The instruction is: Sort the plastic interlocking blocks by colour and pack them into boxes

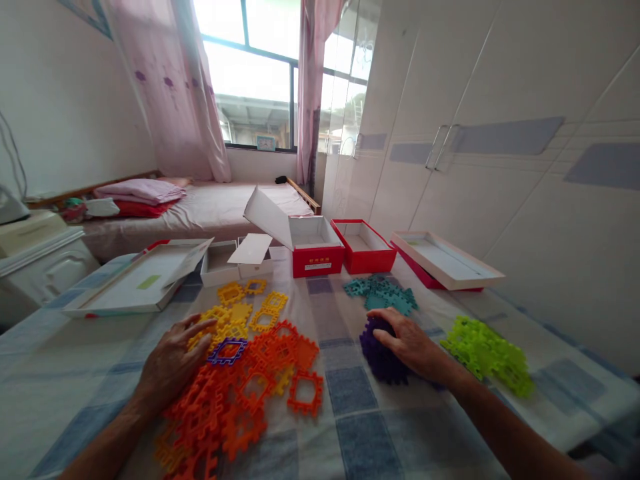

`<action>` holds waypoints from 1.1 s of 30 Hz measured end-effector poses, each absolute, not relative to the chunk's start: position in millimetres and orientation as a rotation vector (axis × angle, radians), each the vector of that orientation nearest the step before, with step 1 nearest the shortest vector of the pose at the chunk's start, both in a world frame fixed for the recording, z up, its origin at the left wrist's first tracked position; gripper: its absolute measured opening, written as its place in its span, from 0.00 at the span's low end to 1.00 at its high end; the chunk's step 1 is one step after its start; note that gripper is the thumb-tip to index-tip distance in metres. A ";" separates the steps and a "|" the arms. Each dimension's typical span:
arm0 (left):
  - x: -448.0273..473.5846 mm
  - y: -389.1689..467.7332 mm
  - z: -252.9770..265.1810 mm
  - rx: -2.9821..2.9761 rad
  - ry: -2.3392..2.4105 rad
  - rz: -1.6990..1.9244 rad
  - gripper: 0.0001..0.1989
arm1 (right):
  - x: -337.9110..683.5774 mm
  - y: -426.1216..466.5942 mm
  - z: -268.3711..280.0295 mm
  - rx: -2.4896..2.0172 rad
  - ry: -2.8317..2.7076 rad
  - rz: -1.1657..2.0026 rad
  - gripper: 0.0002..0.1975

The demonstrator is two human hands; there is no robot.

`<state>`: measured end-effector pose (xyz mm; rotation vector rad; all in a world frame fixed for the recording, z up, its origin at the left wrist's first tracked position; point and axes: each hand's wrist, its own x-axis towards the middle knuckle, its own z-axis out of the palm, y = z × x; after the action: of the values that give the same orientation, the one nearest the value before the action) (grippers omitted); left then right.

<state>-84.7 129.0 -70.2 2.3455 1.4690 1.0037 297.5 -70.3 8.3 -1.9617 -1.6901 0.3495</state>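
My left hand [173, 353] lies over the left side of a mixed heap, fingers stretched out and apart on the yellow interlocking building pieces [237, 312]. Close to its fingertips is a single purple square frame piece [227, 351]. Red-orange building pieces [250, 380] spread from beside that hand toward the near edge. On the right, my right hand [406, 340] curls over a pile of dark purple building pieces [380, 357], thumb and fingers closed around its upper part. Teal pieces [383, 293] lie just behind it, and lime-green pieces [487, 353] to its right.
Two red-sided boxes [319, 261] [367, 259] stand open at the table's back. White cardboard trays [220, 263] and a shallow lid [130, 283] sit back left; another lid [450, 260] sits back right. A checked cloth [350, 393] covers the table. Beyond are a bed and wardrobe.
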 end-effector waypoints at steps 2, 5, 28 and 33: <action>-84.3 128.5 -69.2 2.388 1.497 0.903 0.19 | 301.6 -71.1 -1.7 -2.009 -1.693 0.302 0.17; -82.3 124.3 -64.9 2.387 1.553 0.833 0.21 | 300.0 -68.6 -7.8 -2.016 -1.707 0.293 0.18; -75.4 116.5 -56.4 2.142 1.497 1.028 0.19 | 122.2 22.6 11.3 -1.512 -2.290 0.262 0.15; -78.2 119.4 -58.3 2.177 1.493 0.991 0.22 | 104.9 32.1 -8.2 -1.547 -2.302 0.277 0.12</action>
<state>-78.2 119.4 -58.3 2.1768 1.4932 0.9907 104.9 32.1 -8.2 -1.5467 -2.3021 0.2769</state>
